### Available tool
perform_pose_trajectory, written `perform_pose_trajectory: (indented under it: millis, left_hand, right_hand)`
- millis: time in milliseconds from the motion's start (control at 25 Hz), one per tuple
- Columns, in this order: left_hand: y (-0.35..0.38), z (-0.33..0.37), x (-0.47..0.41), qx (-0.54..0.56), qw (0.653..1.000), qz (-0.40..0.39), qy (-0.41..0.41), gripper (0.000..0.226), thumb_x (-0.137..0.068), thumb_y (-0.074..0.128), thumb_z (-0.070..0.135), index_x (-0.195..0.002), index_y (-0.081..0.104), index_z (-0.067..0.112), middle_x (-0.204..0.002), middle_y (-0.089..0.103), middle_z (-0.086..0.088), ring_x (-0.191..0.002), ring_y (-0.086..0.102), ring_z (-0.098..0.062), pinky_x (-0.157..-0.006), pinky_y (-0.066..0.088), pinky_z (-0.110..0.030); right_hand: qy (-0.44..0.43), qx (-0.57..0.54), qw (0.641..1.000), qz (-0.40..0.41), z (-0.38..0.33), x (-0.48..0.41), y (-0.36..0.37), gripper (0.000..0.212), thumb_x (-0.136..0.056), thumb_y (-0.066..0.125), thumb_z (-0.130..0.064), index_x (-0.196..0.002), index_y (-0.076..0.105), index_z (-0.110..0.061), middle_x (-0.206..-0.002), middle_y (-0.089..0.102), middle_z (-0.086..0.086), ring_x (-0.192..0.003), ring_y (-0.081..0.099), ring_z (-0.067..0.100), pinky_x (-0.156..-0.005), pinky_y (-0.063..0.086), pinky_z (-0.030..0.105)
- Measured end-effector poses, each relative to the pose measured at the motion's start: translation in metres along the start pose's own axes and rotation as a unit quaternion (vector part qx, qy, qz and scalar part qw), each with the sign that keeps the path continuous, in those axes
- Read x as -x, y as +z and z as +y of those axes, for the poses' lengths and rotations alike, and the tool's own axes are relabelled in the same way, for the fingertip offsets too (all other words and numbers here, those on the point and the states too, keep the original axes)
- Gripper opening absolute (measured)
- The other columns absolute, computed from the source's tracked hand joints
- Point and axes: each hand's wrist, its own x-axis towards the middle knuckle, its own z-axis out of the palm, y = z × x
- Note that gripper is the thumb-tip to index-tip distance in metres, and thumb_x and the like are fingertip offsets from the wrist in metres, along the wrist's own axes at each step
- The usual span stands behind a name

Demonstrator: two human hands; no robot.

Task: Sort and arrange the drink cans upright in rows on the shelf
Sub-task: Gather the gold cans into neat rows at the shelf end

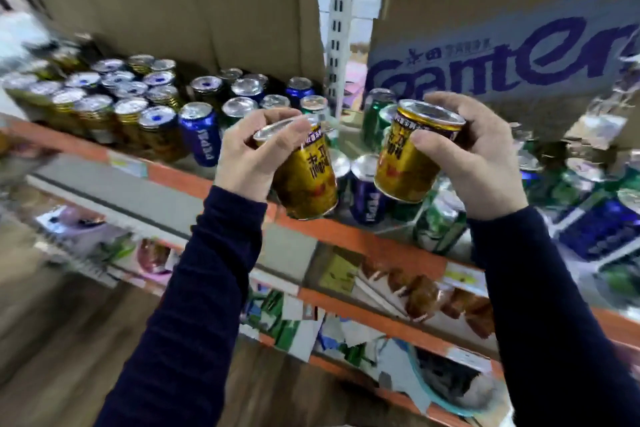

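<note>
While both arms in dark sleeves reach up toward the shelf (166,172), each hand holds one can in the air, just in front of its orange edge. Left hand (249,152): fingers and thumb curl round the top rim of the left gold can (308,180), which tilts w/ its top toward the left. Right hand (474,156): fingers wrap round the right gold can (412,156), thumb across its side, top tilted to the right. The 2 cans are near each other, not touching. On the shelf at left, upright gold cans (100,111) stand in rows. Beside them are upright blue cans (201,135), then green cans (375,111) approx. centre. At right, jumbled cans (440,222), green and blue, lie on their sides. A cardboard box (502,55) w/ blue lettering sits behind them. Picture edges are blurred.
</note>
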Motion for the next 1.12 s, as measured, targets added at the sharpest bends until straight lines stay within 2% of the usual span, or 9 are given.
perform_pose_trajectory:
  millis: [120,280,360,520,760,960,1120]
  left_hand:
    - [-0.086,0.001,0.0,-0.021,0.998,0.049,-0.021,0.021,-0.054,0.07,0.046,-0.06,0.067,0.025,-0.07,0.068,0.015,-0.07,0.06,0.001,-0.065,0.047,-0.018]
    - [-0.165,-0.006,-0.003,-0.062,0.992,0.101,-0.046,0.042,-0.051,0.071,0.051,-0.078,0.068,0.019,-0.07,0.066,0.012,-0.069,0.06,-0.003,-0.064,0.046,-0.019]
    - [-0.198,-0.013,-0.007,-0.089,0.987,0.127,-0.039,0.044,-0.053,0.069,0.053,-0.081,0.068,0.019,-0.07,0.066,0.013,-0.069,0.059,0.0,-0.062,0.045,-0.015]
    - [-0.259,-0.029,-0.041,-0.135,0.979,0.15,-0.042,0.047,-0.052,0.07,0.054,-0.084,0.069,0.021,-0.076,0.067,0.012,-0.072,0.062,-0.002,-0.063,0.047,-0.016]
    - [-0.337,-0.034,-0.146,-0.16,0.974,0.158,-0.024,0.046,-0.052,0.069,0.054,-0.085,0.069,0.021,-0.077,0.068,0.013,-0.072,0.063,0.0,-0.061,0.047,-0.014]
    - [-0.399,-0.038,-0.225,-0.204,0.967,0.154,0.009,0.051,-0.052,0.069,0.059,-0.09,0.068,0.024,-0.085,0.068,0.009,-0.078,0.063,-0.005,-0.066,0.048,-0.017]
    - [-0.452,-0.044,-0.294,-0.238,0.959,0.144,0.047,0.053,-0.055,0.07,0.057,-0.094,0.068,0.022,-0.085,0.067,0.012,-0.076,0.061,0.001,-0.069,0.047,-0.014]
  right_hand:
    - [0.006,-0.014,0.999,-0.052,-0.016,0.001,0.088,0.061,-0.065,0.067,-0.046,-0.118,0.061,-0.018,-0.111,0.066,0.0,-0.1,0.063,0.009,-0.086,0.05,0.028]
    - [0.011,-0.011,0.993,-0.113,-0.031,-0.005,0.176,0.064,-0.063,0.067,-0.05,-0.119,0.06,-0.02,-0.112,0.066,-0.004,-0.102,0.063,0.007,-0.09,0.051,0.034]
    - [0.007,-0.005,0.99,-0.138,-0.035,-0.013,0.217,0.067,-0.061,0.067,-0.052,-0.121,0.06,-0.021,-0.113,0.066,-0.004,-0.103,0.063,0.007,-0.092,0.051,0.036]
    - [-0.01,-0.016,0.986,-0.167,-0.04,-0.046,0.296,0.067,-0.06,0.067,-0.05,-0.119,0.061,-0.021,-0.114,0.066,-0.007,-0.105,0.061,0.005,-0.093,0.05,0.034]
    - [-0.024,-0.009,0.987,-0.159,-0.044,-0.133,0.389,0.06,-0.058,0.068,-0.048,-0.114,0.061,-0.028,-0.109,0.067,-0.01,-0.103,0.062,0.005,-0.092,0.049,0.031]
    - [-0.02,0.011,0.99,-0.139,-0.051,-0.19,0.449,0.063,-0.058,0.069,-0.047,-0.116,0.059,-0.026,-0.109,0.065,-0.014,-0.101,0.06,0.0,-0.084,0.047,0.018]
    - [0.0,0.022,0.995,-0.102,-0.052,-0.222,0.5,0.059,-0.061,0.072,-0.039,-0.117,0.058,-0.023,-0.109,0.063,-0.013,-0.101,0.06,0.0,-0.087,0.051,0.028]
